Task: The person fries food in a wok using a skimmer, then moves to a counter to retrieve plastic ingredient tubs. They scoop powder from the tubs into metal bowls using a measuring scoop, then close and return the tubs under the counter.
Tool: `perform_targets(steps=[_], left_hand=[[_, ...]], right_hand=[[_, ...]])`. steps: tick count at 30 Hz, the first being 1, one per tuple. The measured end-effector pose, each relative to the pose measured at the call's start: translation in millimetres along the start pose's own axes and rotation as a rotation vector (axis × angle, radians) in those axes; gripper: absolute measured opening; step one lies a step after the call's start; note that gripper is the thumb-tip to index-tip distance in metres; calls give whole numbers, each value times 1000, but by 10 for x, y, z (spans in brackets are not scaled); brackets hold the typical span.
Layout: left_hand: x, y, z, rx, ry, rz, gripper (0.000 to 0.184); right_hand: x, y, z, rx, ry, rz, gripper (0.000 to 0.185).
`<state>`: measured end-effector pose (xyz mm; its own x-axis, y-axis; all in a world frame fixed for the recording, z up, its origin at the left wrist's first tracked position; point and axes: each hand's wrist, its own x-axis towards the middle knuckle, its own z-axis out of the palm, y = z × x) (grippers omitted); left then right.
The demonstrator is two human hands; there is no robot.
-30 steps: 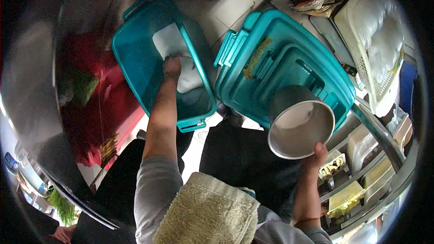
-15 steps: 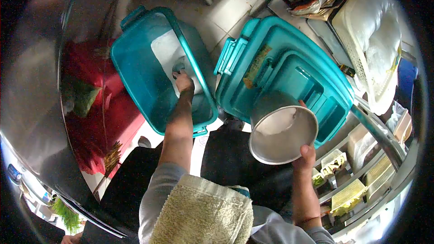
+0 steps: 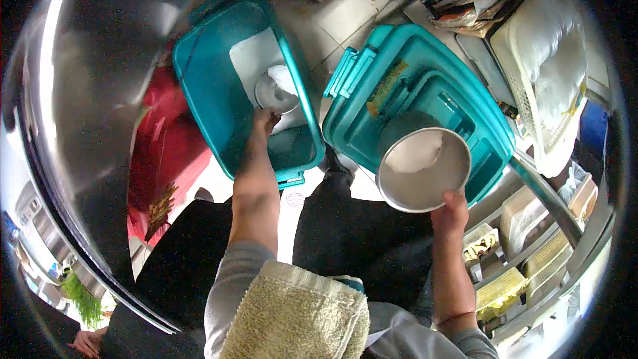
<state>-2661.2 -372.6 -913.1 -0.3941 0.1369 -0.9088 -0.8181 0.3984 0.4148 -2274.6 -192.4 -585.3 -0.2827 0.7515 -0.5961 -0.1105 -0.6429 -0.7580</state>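
Observation:
A teal plastic bin (image 3: 199,116) stands at the left with white powder (image 3: 247,53) in its bottom. My left hand (image 3: 266,118) reaches inside, closed on a small round cup (image 3: 268,97) that has white powder heaped at its far side. In my right hand (image 3: 453,211) is a deep metal pot (image 3: 425,186), gripped by its near rim, with the thumb on the rim and the other fingers hidden. White powder lies inside the pot, whose mouth tilts toward me. Behind the pot rests a teal lid (image 3: 482,136) with latches.
Red cloth or plastic (image 3: 163,153) lies left of the bin, beside a shiny metal surface (image 3: 93,126). A white basket (image 3: 531,93) with plastic bags stands at the right, above shelves of yellow baskets (image 3: 502,289). Another person's hand (image 3: 88,342) shows at the lower left.
The cup in my left hand has turned so its mouth and the powder in it show. My right hand has raised the pot slightly away from me. The view has shifted a little.

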Motion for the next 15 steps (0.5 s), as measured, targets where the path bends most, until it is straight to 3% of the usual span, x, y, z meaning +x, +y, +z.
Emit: perform_targets(steps=[3, 7, 12, 15], left_hand=[[-130, 40, -142, -203, 2, 17, 31], [-274, 92, -431, -177, -41, 156, 28], [-1612, 409, -123, -293, 40, 415, 27], [-2350, 558, -63, -340, 130, 629, 28]], right_hand=[[87, -76, -57, 2, -32, 92, 75], [362, -195, 288, -19, -98, 70, 76], [663, -190, 1085, -256, -312, -18, 79], [790, 56, 1455, -330, -382, 34, 78]])
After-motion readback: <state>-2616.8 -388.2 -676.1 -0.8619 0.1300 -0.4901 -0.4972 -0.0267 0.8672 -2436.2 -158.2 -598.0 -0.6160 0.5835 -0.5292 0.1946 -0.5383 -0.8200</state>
